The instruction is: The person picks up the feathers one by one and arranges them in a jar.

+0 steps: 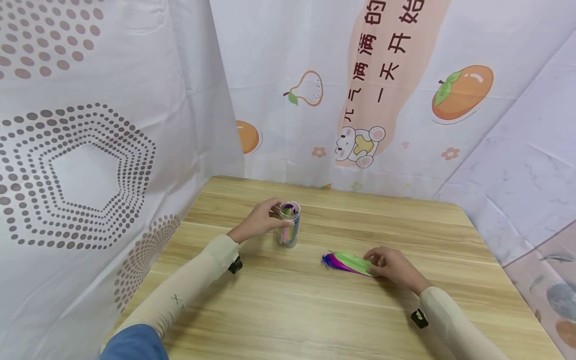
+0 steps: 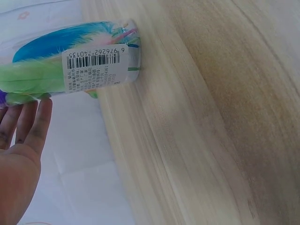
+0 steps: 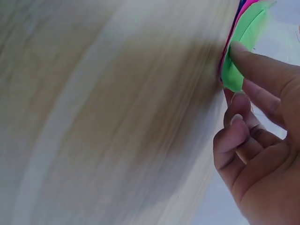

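My left hand (image 1: 261, 220) grips a clear jar (image 1: 288, 237) near its rim, thumb and fingers on its sides. Packed in the jar are colourful feathers; a blue feather (image 2: 56, 41) shows through its wall beside a white barcode label (image 2: 96, 68). To the right, my right hand (image 1: 396, 267) pinches the near end of a light green feather (image 1: 353, 261) low over the table. Under that feather lies a purple-and-pink feather (image 1: 337, 263) with a blue tip. In the right wrist view, the thumb (image 3: 262, 70) presses on the green feather and the other fingers are curled.
The wooden table (image 1: 279, 310) carries the jar and the loose feathers. A white printed curtain (image 1: 279, 125) hangs along its far edge, and a dotted curtain (image 1: 90, 175) borders the left side. Small black devices sit at both wrists.
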Demonstrator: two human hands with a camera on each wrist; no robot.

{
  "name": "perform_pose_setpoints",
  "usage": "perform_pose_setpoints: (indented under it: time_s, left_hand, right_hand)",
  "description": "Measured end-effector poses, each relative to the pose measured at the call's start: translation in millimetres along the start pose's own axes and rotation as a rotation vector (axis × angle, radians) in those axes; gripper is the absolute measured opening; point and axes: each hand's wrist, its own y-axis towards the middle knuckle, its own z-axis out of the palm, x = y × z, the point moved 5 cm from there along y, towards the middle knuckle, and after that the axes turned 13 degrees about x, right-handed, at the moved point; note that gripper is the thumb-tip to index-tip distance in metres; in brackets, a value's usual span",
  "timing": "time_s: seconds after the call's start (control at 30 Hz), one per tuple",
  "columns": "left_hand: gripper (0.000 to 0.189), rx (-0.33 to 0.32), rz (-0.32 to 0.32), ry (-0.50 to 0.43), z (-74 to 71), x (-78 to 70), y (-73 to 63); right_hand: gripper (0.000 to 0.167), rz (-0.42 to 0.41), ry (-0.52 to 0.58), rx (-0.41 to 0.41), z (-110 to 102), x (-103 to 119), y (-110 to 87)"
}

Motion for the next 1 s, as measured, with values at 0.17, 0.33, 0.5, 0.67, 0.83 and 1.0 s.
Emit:
perform_pose_setpoints:
  time_s: [0.17, 0.33, 0.5, 0.67, 0.83, 1.0]
  left_hand:
    - [0.050, 0.001, -0.002, 0.005, -0.5, 1.3, 0.0]
    - [0.051, 0.000, -0.006, 0.002, -0.8, 2.2, -0.1]
    - [0.051, 0.003, -0.012, -0.002, -0.4, 1.9, -0.4]
    - [0.050, 0.004, -0.013, 0.002, -0.1, 1.8, -0.5]
    - [0.050, 0.000, -0.013, 0.005, -0.5, 2.6, 0.1]
    - [0.051, 0.002, -0.016, 0.002, -0.8, 2.8, 0.0]
  right_hand:
    - [0.015, 0.035, 0.027, 0.025, 1, -2, 0.4]
    - [0.009, 0.046, 0.018, 0.025, 1, -1, 0.1]
    - [0.010, 0.040, 0.020, 0.032, 0, 1, -1.3]
    - [0.006, 0.039, 0.037, 0.038, -2, 2, -2.8]
    - [0.004, 0.070, 0.026, -0.013, -9, 0, -3.5]
    - [0.005, 0.063, 0.015, -0.046, -14, -1, -4.2]
